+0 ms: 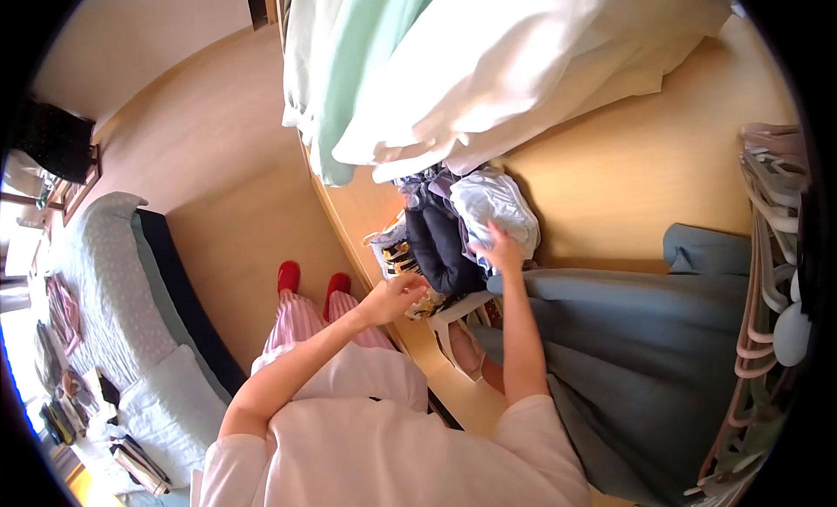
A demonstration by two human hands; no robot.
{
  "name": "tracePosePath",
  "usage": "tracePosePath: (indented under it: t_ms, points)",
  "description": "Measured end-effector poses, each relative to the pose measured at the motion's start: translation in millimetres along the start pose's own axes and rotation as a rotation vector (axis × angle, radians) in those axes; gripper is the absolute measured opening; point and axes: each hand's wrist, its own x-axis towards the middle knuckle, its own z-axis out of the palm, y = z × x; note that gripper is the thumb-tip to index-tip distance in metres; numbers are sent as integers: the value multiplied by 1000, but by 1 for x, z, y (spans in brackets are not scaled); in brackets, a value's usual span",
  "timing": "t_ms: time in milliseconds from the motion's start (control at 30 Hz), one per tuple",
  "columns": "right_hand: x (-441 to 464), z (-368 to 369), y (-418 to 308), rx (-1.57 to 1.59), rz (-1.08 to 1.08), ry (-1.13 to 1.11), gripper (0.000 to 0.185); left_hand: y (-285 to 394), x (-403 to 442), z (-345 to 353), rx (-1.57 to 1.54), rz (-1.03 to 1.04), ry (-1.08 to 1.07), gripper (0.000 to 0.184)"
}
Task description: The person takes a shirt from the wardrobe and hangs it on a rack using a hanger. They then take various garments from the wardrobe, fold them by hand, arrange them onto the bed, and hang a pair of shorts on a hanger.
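My left hand is at the near edge of a pile of clothes, beside a patterned orange-and-white cloth; its fingers are loosely bent and apart, with nothing visible in them. My right hand lies with spread fingers against a pale blue-white bundled garment. Between the hands sits a dark rolled garment. A black, white and yellow patterned cloth lies on the left side of the pile. Just below is a white-edged box.
White and mint garments hang above the pile. A large grey cloth spreads on the right, near many hangers. Left stands a bed with a pale cover. Red slippers are on the floor.
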Motion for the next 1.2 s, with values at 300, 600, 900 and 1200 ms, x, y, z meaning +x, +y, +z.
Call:
tracePosePath:
  t_ms: [300,600,900,1200]
  points:
    - [-16,39,-4,-265,60,76,120,-43,-41,-18,-117,-71,158,28]
    - [23,77,45,-271,-49,314,82,-67,-84,-34,-130,-234,310,28]
    - [36,-16,57,-170,90,12,56,-74,-83,-41,-218,-135,323,27]
    - [9,71,17,-249,44,549,46,-77,-92,-30,-206,-188,311,28]
